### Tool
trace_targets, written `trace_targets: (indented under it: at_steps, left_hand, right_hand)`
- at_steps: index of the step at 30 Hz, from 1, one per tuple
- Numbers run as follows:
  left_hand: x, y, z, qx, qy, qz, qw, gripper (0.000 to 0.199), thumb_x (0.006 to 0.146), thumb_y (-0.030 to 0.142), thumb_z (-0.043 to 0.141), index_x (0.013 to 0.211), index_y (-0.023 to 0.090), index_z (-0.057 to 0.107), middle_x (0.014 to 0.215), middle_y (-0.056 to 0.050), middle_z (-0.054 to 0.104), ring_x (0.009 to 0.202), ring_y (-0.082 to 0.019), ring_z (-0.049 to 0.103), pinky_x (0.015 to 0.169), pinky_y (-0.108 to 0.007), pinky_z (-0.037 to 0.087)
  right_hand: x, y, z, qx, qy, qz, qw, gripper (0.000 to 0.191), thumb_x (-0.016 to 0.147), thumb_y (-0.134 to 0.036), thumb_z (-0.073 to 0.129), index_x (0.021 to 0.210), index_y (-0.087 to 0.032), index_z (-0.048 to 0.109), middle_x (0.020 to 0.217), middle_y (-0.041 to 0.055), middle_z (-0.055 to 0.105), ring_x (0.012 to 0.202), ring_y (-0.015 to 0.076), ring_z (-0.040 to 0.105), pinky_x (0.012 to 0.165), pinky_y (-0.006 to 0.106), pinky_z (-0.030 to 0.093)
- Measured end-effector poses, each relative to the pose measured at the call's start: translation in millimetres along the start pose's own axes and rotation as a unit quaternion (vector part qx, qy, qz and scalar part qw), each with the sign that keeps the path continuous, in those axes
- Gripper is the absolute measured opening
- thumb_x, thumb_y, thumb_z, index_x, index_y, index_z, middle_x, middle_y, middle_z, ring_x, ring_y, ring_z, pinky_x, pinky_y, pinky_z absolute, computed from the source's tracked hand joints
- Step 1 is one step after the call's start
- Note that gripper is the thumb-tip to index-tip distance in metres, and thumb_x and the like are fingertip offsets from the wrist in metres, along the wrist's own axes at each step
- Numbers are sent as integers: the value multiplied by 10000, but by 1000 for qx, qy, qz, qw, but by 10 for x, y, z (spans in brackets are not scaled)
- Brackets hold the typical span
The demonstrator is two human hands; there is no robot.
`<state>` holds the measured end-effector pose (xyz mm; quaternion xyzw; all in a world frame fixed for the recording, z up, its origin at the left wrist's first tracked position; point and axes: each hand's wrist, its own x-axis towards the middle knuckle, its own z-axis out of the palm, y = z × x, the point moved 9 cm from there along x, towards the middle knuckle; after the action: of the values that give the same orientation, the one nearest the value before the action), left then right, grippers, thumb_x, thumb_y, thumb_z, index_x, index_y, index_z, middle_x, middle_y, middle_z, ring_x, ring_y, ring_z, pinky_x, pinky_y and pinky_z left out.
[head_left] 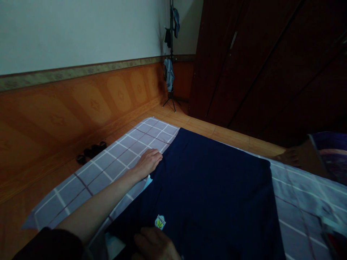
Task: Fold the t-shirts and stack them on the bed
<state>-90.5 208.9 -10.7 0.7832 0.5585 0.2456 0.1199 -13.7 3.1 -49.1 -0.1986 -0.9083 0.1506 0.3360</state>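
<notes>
Navy garment spread over the middle of the checked sheet, with bare checks visible to either side. Laid out broad and nearly smooth, presumably for easy handling of edges.

Left hand on the checked sheet's left part, back up, with fingers bunched at the garment's left edge; pinching or only pressing, cannot tell. Likely there to keep that edge straight. Right hand over the near part of the checked sheet, with fingers curled low on the fabric just beside a small tennis badge. Too dark to tell gripping from resting; perhaps a steadying hold on the near end.

Orientation: straight, hem-like end toward the checked sheet's far edge. Badge lettering seemingly inverted, hence collar end probably nearest the camera. Long axis judged as running near to far across the checked sheet; near end out of view, so not certain.

Off the checked sheet: dark sandals on the floor past the left edge; coat stand beyond the far corner; dark wardrobe beyond the far edge.
</notes>
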Motion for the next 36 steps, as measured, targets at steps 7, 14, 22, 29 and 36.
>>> trace_targets:
  at_steps: [7, 14, 22, 29, 36]
  left_hand:
    - [45, -282, -53, -82, 69, -70, 992, 143, 862, 237, 454, 766, 187, 548, 734, -4, 567, 712, -157, 536, 691, -271, 416]
    - [0, -643, -210, -184, 167, -152, 957, 175, 859, 312, 415, 754, 189, 479, 647, 24, 536, 624, -125, 543, 624, -235, 437]
    - [-293, -1335, -832, -187, 389, -263, 863, 121, 849, 280, 371, 803, 180, 421, 615, 50, 474, 556, -98, 497, 587, -235, 438]
    - [-617, -1362, -1257, -97, 483, -271, 827, 525, 768, 339, 635, 1186, 88, 439, 1240, -112, 500, 1171, -281, 455, 982, -403, 372]
    - [-59, 7, 69, 108, -68, 88, 988, 678, 895, 503, 451, 1469, 229, 218, 1527, -107, 239, 1396, -288, 215, 1120, -487, 193]
  right_hand:
    - [44, -81, -34, -41, -13, -37, 998, 320, 822, -293, 607, 561, -181, 458, 629, -28, 550, 612, 108, 542, 496, 227, 412]
    - [50, -64, -40, -50, 6, -29, 998, 301, 816, -313, 605, 575, -192, 471, 620, -21, 568, 591, 107, 543, 487, 218, 427]
    - [-4, 2, 102, -37, 5, -10, 999, 230, 791, -347, 583, 641, -197, 493, 649, -8, 594, 542, 107, 539, 462, 202, 432]
    - [62, 117, 276, -31, -80, 58, 995, 297, 871, -332, 491, 606, -212, 429, 523, -57, 453, 477, 88, 469, 447, 159, 385]
    - [175, 94, 197, -11, -161, 35, 986, 284, 876, -241, 498, 597, -208, 455, 504, -67, 424, 486, 80, 455, 443, 138, 356]
